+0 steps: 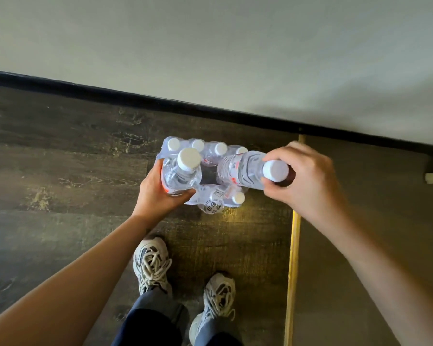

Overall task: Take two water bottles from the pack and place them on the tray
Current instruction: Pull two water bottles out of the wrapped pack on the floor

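Note:
A shrink-wrapped pack of clear water bottles (pixel 211 196) with white caps stands on the dark wood floor near the wall. My left hand (pixel 158 193) is wrapped around one bottle (pixel 181 174), held upright above the pack's left side. My right hand (pixel 308 178) grips a second bottle (pixel 245 171) near its white cap; that bottle is tilted, its base pointing left over the pack. Several capped bottles remain in the torn plastic wrap. No tray is in view.
A pale wall (pixel 210 46) with a black baseboard (pixel 160 103) runs behind the pack. A brass floor strip (pixel 293 258) divides the wood from a plain brown floor on the right. My two sneakers (pixel 153 265) stand just in front of the pack.

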